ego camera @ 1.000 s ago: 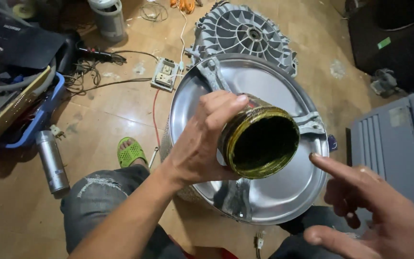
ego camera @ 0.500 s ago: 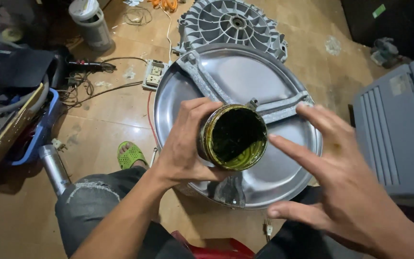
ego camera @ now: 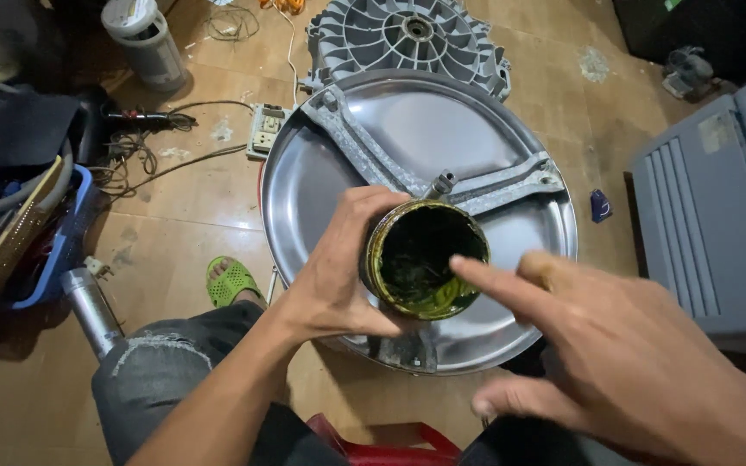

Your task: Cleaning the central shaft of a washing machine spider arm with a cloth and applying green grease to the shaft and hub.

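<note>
Closer now, my right hand (ego camera: 641, 345) — forefinger out, reaching the grease tin (ego camera: 425, 259) my left hand (ego camera: 338, 276) grips — dipping seems imminent.

The left forearm rises from about seven o'clock toward the centre, bare, wrist nearly straight. The left hand (ego camera: 338, 276) is curled in a firm wrap, thumb low and the fingers (ego camera: 373, 203) bent over the top, palm facing three o'clock. The right hand (ego camera: 623, 362) enters from five o'clock, back of the hand up, index finger stretched out toward ten o'clock with its tip near the centre. Its thumb points toward nine o'clock, and the remaining fingers seem loosely folded, though blur hides their exact pose.
</note>
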